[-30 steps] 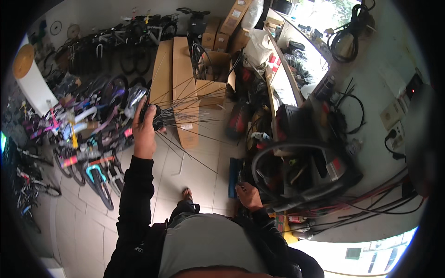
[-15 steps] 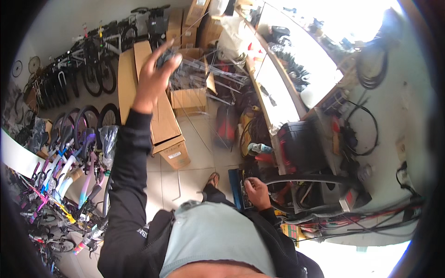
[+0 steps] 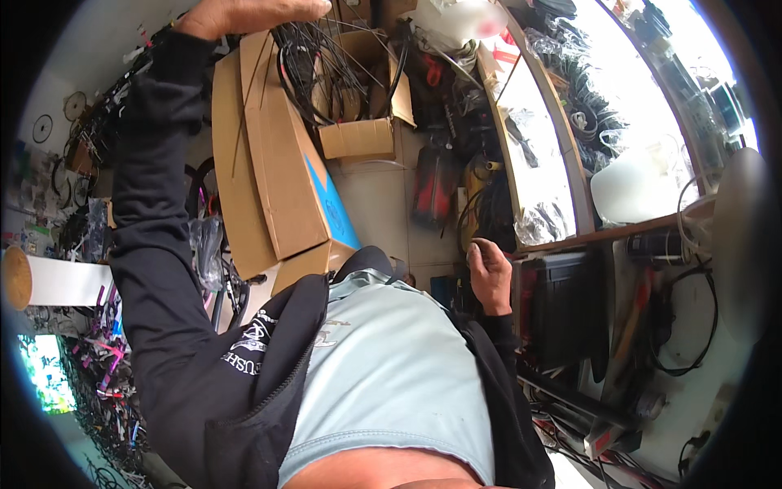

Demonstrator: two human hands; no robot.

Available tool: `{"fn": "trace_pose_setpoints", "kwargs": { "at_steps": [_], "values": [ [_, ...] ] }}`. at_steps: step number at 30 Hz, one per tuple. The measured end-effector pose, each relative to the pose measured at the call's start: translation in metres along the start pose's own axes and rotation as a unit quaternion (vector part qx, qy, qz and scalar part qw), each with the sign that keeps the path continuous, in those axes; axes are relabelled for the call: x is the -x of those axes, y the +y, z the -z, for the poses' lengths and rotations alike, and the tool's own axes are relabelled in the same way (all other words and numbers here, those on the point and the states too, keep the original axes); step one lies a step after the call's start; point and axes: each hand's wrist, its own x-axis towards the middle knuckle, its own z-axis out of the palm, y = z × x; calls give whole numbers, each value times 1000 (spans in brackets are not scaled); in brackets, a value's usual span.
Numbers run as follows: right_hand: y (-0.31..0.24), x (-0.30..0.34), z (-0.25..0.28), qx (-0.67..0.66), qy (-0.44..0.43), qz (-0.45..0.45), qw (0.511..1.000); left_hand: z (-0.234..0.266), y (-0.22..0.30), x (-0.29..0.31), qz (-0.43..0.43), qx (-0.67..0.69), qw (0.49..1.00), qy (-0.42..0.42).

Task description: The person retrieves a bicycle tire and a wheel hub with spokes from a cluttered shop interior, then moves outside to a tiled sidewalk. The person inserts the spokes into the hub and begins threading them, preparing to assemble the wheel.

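Observation:
My left hand (image 3: pixel 252 15) is raised at the top, partly cut off by the picture's edge. Its visible fingers are stretched out, right by a bunch of thin black cables (image 3: pixel 303 77) that hangs over an opened cardboard box (image 3: pixel 358 140). Whether the fingertips touch the cables I cannot tell. My right hand (image 3: pixel 490 275) is low on the right, near the front of the shelf, with fingers curled in and the thumb against them. What lies inside it, if anything, is hidden.
A long cardboard carton (image 3: pixel 281 179) stands left of the opened box. To the right, a wooden-edged shelf (image 3: pixel 574 171) carries bagged parts, beside a black case (image 3: pixel 558 301). A red and black item (image 3: pixel 432 187) lies on the tiled floor. Bicycle parts (image 3: pixel 106 359) crowd the left.
My left hand has gone up and left to the top edge, its fingers straighter. My right hand has moved up and slightly right. The whole view has shifted toward the cartons.

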Motion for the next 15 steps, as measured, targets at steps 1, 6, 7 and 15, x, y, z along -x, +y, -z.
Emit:
{"fn": "trace_pose_setpoints", "kwargs": {
  "at_steps": [1, 6, 7, 15],
  "values": [
    [6, -7, 1, -21, 12, -19, 1000, 3, 0, -18, 19, 37, 999, -25],
    [-22, -31, 8, -97, 52, -149, 983, -26, -38, -96, 45, 40, 996, -70],
    [-20, -36, 6, -97, 73, -148, 982, -34, -44, -115, 34, 51, 995, -75],
    [-2, -118, -30, -18, 166, -166, 972, -70, -128, -247, -75, 43, 996, -37]
  ]
}}
